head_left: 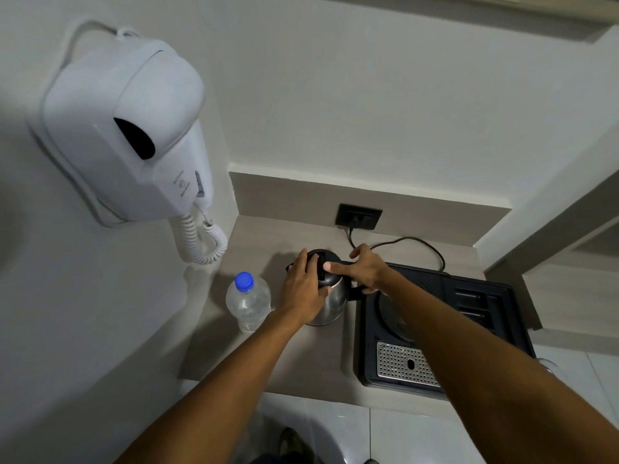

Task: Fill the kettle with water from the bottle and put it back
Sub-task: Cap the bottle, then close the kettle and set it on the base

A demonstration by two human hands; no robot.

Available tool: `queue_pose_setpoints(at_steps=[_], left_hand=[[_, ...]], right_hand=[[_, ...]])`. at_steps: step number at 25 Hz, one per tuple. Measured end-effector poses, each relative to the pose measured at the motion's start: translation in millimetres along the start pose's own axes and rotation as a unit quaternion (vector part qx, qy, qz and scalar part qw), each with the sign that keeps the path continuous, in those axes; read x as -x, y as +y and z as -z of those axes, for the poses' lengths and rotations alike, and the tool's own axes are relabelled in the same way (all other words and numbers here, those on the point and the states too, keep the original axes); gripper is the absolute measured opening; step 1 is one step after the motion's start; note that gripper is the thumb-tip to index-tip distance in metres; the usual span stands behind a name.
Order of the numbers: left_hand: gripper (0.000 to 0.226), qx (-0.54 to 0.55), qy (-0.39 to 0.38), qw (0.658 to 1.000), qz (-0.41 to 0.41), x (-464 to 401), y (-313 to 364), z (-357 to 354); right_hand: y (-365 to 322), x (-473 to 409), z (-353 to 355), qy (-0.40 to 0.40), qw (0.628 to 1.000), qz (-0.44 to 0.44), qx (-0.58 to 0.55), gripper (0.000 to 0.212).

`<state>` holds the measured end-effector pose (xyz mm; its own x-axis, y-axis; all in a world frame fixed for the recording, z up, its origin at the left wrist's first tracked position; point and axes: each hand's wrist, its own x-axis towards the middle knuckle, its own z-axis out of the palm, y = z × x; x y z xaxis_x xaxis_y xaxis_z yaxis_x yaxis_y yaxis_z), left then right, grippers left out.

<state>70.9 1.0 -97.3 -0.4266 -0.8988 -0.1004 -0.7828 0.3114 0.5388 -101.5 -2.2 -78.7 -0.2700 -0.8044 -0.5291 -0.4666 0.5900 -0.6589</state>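
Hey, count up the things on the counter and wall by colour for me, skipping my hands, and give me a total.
White: 1, the wall-mounted hair dryer
Black: 3, the tray, the wall socket, the power cord
Silver: 1, the steel kettle
Clear with a blue cap: 1, the water bottle
Total: 6

The left hand (pixel 303 289) covers one side of the kettle (pixel 330 296). The right hand (pixel 366 267) hides most of its handle.
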Motion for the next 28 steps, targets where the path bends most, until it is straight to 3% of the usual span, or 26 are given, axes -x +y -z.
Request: queue_pose_setpoints(at_steps=[5,9,14,20,28], left_hand=[[0.067,0.03,0.056,0.996,-0.06,13,15,3],[0.064,0.043,0.104,0.981,-0.159,3,56,5],[0.067,0.015,0.041,0.971,-0.235,-19,118,-8],[0.067,0.005,-0.058,0.968,-0.244,-29,155,-46],[0.069,-0.012,-0.041,0.98,-0.195,-22,171,-74]], right_hand=[[2,20,12,0.072,0.997,0.026,-0.005,0.109],[19,45,70,0.097,0.994,0.004,-0.054,0.111],[68,70,128,0.132,0.986,-0.036,-0.099,0.108],[122,79,153,0.133,0.978,-0.071,-0.145,0.085],[141,69,173,0.11,0.986,-0.045,-0.121,0.088]])
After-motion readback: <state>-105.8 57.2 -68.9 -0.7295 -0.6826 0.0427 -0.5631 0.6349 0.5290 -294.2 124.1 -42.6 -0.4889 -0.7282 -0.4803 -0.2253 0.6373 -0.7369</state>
